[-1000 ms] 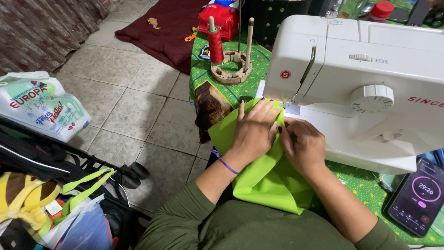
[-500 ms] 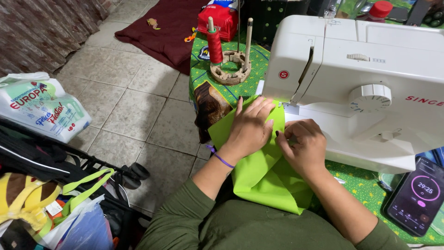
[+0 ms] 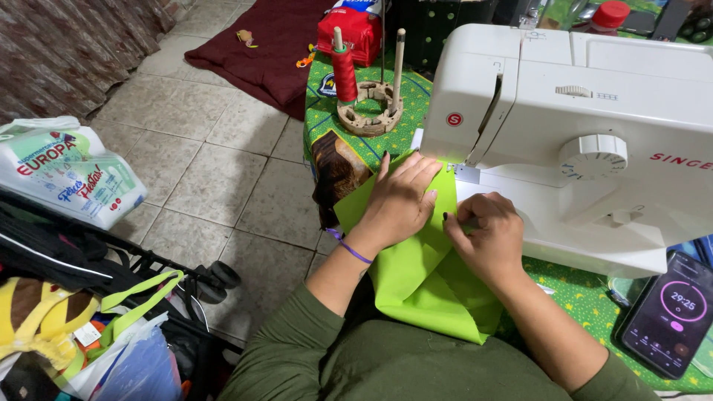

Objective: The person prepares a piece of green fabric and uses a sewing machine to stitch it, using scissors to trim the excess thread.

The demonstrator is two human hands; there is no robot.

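My left hand has slid forward, fingers spread flat on the green fabric; my right hand, fingers curled, pinches its edge at the sewing machine.

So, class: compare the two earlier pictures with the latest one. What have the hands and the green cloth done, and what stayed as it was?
The right hand has curled into a pinch at the fold of the green cloth. The left hand stays pressed flat on the cloth at the foot of the white sewing machine, barely shifted. The cloth lies much as before. The red thread spool and phone have not moved.
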